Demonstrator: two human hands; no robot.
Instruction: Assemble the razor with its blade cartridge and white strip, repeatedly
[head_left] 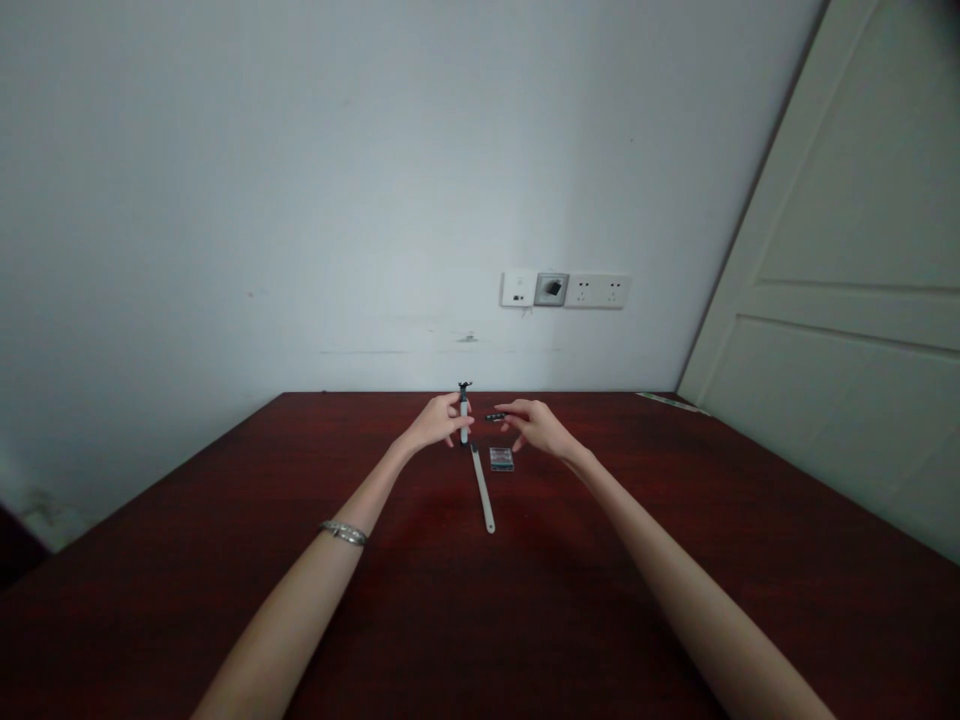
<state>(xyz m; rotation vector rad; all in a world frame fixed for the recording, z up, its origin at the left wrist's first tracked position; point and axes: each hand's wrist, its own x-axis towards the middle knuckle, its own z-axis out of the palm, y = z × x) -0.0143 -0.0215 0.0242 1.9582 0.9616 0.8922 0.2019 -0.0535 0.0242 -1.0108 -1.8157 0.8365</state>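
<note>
Near the back of the dark red table, my left hand [439,420] pinches an upright light grey handle [464,424] between thumb and fingers. A black forked head tops this handle, and its lower end is black too. To the right, my right hand [534,424] grips a small flat black piece [495,416] by its right end, a short gap away from the handle. Below the hands lies a long grey strip [484,490] with a black upper tip and a hole at its near end. A small clear plastic case [502,459] rests beside it, beneath my right fingers.
The dark red table [247,560] runs back to a white wall [337,180]. Wall sockets [598,291] sit above its back edge. A pale panelled door [847,300] stands at the right, with a thin flat strip [673,403] at the table's back right corner.
</note>
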